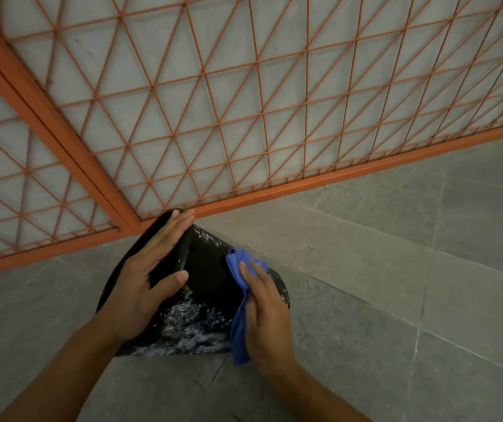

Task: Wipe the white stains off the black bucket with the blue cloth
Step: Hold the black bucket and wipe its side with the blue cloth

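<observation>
1. Bucket (207,269) – black, lying on its side on grey tiled floor (396,284), just in front of orange mesh fence (244,117).
2. White stains (189,324) thick across bucket's lower near part; lighter specks near top edge & along right rim.
3. L hand (146,278) flat on bucket's left side, fingers spread & extended toward top, thumb across dark surface – pressing, not clenched.
4. R hand (263,312) on bucket's right side, fingers laid over cloth (239,330), pressing it to surface.
5. Cloth blue, bunched; upper end sticks out past fingertips, lower end hangs below palm.
6. Hands apart, stained patch between them.
</observation>
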